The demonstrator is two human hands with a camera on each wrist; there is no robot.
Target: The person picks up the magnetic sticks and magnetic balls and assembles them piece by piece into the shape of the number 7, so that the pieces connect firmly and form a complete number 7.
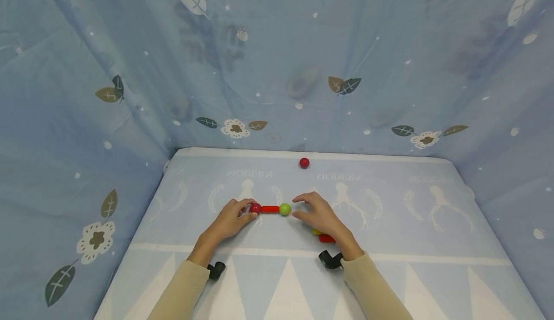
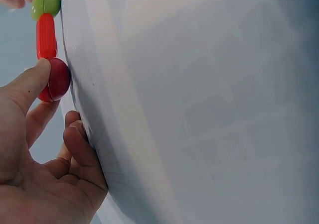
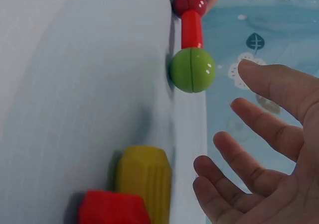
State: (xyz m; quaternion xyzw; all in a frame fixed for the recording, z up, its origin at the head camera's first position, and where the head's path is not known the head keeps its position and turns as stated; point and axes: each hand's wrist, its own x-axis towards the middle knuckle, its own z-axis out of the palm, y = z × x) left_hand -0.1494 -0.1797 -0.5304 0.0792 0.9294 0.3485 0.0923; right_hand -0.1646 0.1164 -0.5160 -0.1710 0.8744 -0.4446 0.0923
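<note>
A short red rod (image 1: 270, 209) joins a dark red ball (image 1: 256, 208) on the left to a green ball (image 1: 284, 209) on the right, lying on the cloth-covered table. Thumb and fingers of my left hand (image 1: 233, 219) pinch the dark red ball, as the left wrist view also shows. My right hand (image 1: 319, 213) is spread just right of the green ball (image 3: 192, 69), its fingers apart with nothing between them. Below that hand lie a yellow rod (image 3: 144, 179) and another red rod (image 3: 113, 207), partly hidden by the right wrist in the head view.
A second dark red ball (image 1: 304, 163) sits near the table's back edge. Black curved pieces (image 1: 331, 260) show by the right sleeve, and a black piece (image 1: 217, 270) by the left wrist. Patterned blue cloth (image 1: 277, 60) hangs behind and at both sides.
</note>
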